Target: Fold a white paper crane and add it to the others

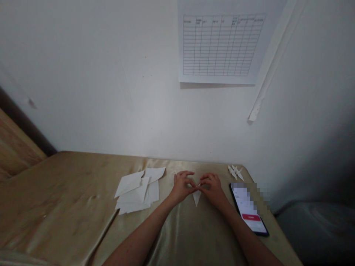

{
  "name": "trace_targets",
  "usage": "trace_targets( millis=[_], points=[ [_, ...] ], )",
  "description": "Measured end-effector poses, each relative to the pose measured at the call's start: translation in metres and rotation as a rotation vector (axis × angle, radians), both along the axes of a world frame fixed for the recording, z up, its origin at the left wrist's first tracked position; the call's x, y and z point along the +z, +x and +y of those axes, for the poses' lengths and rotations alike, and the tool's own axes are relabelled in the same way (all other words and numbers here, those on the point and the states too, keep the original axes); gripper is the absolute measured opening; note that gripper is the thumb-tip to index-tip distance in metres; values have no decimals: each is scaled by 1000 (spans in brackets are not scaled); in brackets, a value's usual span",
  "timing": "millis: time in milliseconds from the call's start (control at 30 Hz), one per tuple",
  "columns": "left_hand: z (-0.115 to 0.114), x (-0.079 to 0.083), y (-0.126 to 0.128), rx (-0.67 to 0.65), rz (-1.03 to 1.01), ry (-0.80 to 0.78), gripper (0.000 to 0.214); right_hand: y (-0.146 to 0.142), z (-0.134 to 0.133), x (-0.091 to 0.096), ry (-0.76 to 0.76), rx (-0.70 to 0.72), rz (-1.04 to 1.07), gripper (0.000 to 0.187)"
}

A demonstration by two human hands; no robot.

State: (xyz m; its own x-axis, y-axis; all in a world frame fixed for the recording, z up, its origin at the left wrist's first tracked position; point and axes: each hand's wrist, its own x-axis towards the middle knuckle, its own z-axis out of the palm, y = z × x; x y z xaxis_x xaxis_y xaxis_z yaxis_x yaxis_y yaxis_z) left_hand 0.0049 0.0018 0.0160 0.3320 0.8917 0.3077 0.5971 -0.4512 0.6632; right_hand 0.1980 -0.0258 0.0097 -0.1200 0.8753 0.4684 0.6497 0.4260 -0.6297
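Between my two hands is a small folded piece of white paper (196, 198), its pointed end toward me. My left hand (183, 183) pinches its upper part between thumb and forefinger, the other fingers raised. From the other side my right hand (212, 186) pinches the same paper, and the fingertips of both hands nearly meet. The fingers hide the upper part of the fold. Left of my hands lies a loose, overlapping pile of white paper pieces (135, 192). Several small folded paper shapes (235, 172) rest at the far right of the table.
A phone (249, 210) with a lit screen lies to the right of my right forearm. A shiny gold-brown cloth covers the table (69, 192). Behind it rises a white wall (111, 92) with a printed table sheet (219, 48). A dark rounded object (318, 229) stands beyond the right edge.
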Motion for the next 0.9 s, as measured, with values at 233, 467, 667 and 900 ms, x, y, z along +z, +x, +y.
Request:
trace_targets(
  millis=[233, 467, 667, 900],
  points=[
    [-1, 1, 1, 2, 9, 5, 11, -1, 1, -1, 24, 8, 25, 5],
    [-1, 3, 0, 4, -1, -17, 11, -2, 1, -2, 50, 26, 46, 7],
    [1, -4, 2, 16, 13, 2, 8, 0, 2, -4, 7, 12, 89, 9],
    [0, 0, 0, 8, -4, 6, 6, 0, 1, -3, -18, 6, 104, 14]
  ],
)
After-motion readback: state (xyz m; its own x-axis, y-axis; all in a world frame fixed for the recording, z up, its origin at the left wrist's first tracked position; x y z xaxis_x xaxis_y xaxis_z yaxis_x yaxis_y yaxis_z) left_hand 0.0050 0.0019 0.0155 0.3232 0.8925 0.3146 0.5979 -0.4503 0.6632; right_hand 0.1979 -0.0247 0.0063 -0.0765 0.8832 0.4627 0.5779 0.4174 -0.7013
